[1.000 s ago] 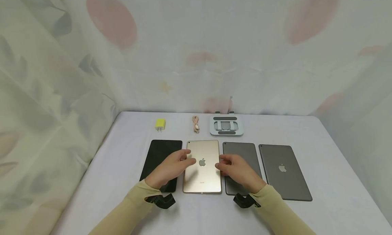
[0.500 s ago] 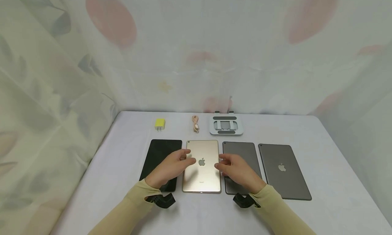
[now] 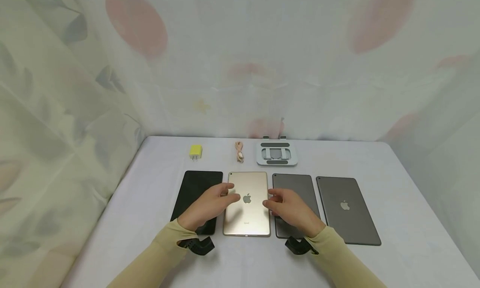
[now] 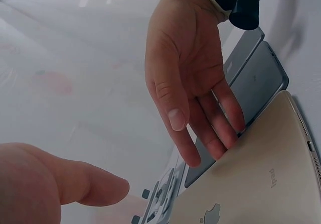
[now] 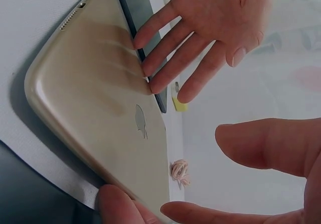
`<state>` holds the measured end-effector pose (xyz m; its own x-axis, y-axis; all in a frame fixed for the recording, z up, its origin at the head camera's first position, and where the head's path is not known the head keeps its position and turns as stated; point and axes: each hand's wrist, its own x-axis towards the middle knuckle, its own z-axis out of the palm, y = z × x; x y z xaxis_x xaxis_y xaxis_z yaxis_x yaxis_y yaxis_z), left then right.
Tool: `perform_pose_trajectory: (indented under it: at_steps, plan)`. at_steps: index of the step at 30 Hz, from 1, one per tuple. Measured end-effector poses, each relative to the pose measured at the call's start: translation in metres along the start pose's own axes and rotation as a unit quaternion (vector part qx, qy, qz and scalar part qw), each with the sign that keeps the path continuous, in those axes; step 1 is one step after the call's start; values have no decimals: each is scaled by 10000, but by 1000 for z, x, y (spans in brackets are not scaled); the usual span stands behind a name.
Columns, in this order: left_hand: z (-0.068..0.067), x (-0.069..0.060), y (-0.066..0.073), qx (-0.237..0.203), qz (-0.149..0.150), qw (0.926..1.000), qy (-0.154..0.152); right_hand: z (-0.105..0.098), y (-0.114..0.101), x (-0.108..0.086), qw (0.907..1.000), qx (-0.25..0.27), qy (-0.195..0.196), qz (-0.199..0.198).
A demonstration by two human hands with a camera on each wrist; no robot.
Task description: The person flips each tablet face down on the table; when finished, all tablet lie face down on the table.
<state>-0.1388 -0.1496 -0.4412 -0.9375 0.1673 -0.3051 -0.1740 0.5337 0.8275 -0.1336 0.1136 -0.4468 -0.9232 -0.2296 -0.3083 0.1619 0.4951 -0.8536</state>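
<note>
A gold tablet lies back up on the white table, its apple logo showing. My left hand is at its left edge, fingers loosely extended and thumb above the back. Opposite, my right hand is at the right edge; the right wrist view shows fingertips close against the tablet's side. Whether they touch it, I cannot tell. In that same view the left hand's fingers reach down to the far edge. Neither hand grips anything.
A black tablet lies screen up on the left, partly under my left hand. Two dark grey tablets lie to the right, the outer tablet slightly turned. Behind are a yellow charger plug, a bundled pink cable and a folded stand.
</note>
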Motion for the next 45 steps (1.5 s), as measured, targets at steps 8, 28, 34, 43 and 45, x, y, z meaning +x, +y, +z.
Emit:
perform_pose_trajectory:
  at_steps: [8, 28, 34, 43, 45]
  plan:
    - [-2, -4, -3, -111, 35, 9999, -21, 3, -3, -1, 9998, -156, -47, -97]
    - [-33, -21, -17, 835, 261, 9939, 674, 20, -39, 6, 9973, -454, -232, -529]
    - [-66, -27, -52, 2070, 223, 9652, 1582, 60, -68, 23, 9964, -465, -415, -567]
    - [-83, -29, -71, 2696, -284, 9529, 1358, 109, -85, 39, 9965, -402, -566, -475]
    - [-83, -29, -72, 2742, -304, 9517, 1349, 115, -86, 41, 9962, -482, -569, -448]
